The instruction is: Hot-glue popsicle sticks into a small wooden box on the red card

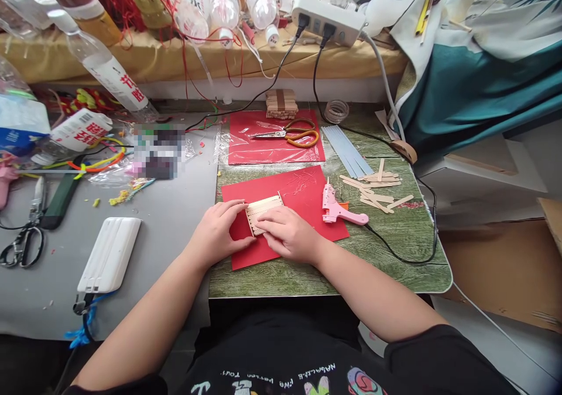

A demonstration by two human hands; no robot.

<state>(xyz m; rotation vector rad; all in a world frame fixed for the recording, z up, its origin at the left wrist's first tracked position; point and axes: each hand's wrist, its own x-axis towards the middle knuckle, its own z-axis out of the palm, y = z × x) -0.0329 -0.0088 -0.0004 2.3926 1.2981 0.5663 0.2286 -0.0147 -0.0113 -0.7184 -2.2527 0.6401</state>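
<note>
A small panel of pale wooden craft sticks (260,208), laid side by side, rests on a red sheet (302,202). My left hand (217,229) grips its left end, with the fingers at the upper corner and the thumb at the lower one. Over the right part lies my right hand (292,231), its fingers bent together on the sticks and hiding some of them. To the right, a pink glue gun (336,208) lies partly on the red sheet. Thin strands (302,179) are scattered near the sheet's upper edge.
Loose craft sticks (380,187) and glue sticks (346,149) lie right. Scissors (296,134) and a stick bundle (281,103) sit on wrapped red sheets. Behind are a tape roll (336,112) and a power strip (329,20). A white power bank (109,254) lies left.
</note>
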